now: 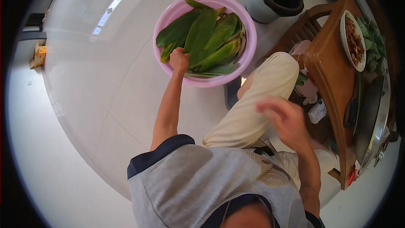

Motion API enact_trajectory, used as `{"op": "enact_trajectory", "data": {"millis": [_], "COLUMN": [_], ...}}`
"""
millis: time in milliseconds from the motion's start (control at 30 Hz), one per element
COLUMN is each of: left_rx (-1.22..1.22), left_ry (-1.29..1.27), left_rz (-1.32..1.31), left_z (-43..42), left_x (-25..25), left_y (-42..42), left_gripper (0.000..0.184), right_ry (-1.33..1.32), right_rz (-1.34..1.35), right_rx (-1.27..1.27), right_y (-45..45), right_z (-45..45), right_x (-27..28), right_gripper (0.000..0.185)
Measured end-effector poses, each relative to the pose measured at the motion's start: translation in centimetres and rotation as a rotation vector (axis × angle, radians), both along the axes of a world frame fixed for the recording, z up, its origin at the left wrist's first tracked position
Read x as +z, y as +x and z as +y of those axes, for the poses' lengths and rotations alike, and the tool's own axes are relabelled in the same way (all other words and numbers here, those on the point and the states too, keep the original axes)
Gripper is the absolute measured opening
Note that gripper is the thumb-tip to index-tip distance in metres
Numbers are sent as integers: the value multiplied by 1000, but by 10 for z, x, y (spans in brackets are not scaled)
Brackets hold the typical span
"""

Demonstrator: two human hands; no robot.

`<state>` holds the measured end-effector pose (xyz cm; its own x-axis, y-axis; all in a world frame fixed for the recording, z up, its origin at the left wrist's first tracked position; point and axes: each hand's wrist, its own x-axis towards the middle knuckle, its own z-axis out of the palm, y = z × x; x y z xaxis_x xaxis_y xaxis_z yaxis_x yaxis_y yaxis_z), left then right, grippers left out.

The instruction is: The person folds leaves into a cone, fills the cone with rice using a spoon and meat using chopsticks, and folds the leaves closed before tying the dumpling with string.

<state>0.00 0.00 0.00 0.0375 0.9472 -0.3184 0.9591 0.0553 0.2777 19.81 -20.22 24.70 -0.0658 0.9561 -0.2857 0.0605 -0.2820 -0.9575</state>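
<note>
A person in a grey shirt [181, 177] with dark trim and cream trousers [247, 120] sits over a pale tiled floor [126, 105]. In front of them, a round pink basin [250, 50] on the floor holds a pile of long, broad green leaves [200, 36]. Some of the leaves are dark and glossy, while others show yellowed or brownish edges; a few tips rest up against the rim.

The left hand [179, 59] reaches out over the near left side of the basin, its fingers closed on the leaves at the edge of the pile. Which leaf it grips cannot be told for certain. The right hand [287, 120] is raised in front of the body, above the lap, blurred, with its fingers loosely curved and nothing seen in it.

Just beyond the basin, to the right, stands a bucket [258, 6] with a dark rim and a thin green strip inside. Along the person's right side is a brown wooden desk [327, 61] bearing a white plate [342, 38] of brown food pieces. Next to the plate lies a cluster of green bundles [373, 42], and nearer the person is a large metal pan [369, 118], tilted in view and partly cut off. A white packet [317, 111] shows beneath the desktop. Far to the left, a yellow box [39, 55] sits near the wall.
</note>
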Motion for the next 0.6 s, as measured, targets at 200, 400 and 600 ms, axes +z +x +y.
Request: {"op": "enact_trajectory", "data": {"millis": [200,400,600], "left_rx": [405,432,407], "left_ry": [-436,-691,-607], "left_rz": [-1357,-1640,-1592], "left_z": [-30,-97,-109], "left_x": [100,103,93], "left_y": [-26,-3,18], "left_gripper": [32,30,27], "right_ry": [-566,-370,-378], "right_rz": [360,830,440], "right_rx": [-350,-184,-89], "right_y": [-56,-29,1], "right_z": [100,115,122], "right_x": [-109,-142,-118], "right_gripper": [48,37,31]}}
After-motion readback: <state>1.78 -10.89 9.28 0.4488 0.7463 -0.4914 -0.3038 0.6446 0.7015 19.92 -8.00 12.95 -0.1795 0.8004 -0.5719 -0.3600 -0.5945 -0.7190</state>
